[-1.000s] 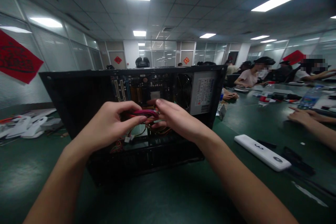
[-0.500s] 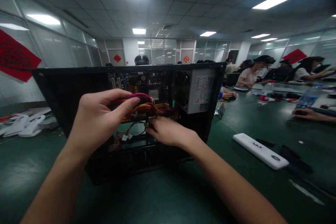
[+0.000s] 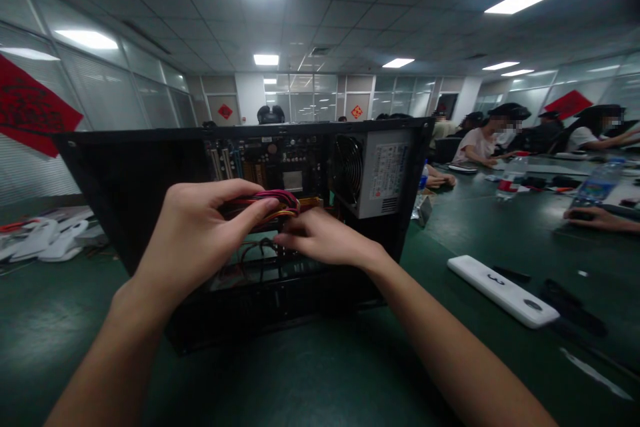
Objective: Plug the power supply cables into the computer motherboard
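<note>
An opened black computer case [image 3: 240,127] stands on the green table in front of me. My left hand [image 3: 205,220] is closed around a bundle of red, yellow and black power cables [image 3: 280,200], pinched between thumb and fingers. At the right end of this bundle, my right hand [image 3: 325,237] has its fingers curled round the cables, the fingertips partly hidden. Behind the hands the motherboard [image 3: 293,180] shows. To the right of it sits the grey power supply [image 3: 385,173] with its fan [image 3: 349,170]. Dark thin wires [image 3: 255,247] hang below the bundle.
A white numbered power bank-like bar [image 3: 503,290] lies on the table at right, beside dark strips [image 3: 573,307]. Farther right stand bottles [image 3: 513,177], and another person's hand [image 3: 595,217] rests there. White objects [image 3: 50,240] lie at far left. People sit behind, at right.
Both hands have moved slightly; my left hand has shifted right, closer to the right hand. The loose wires with white connectors below the bundle no longer show there.
</note>
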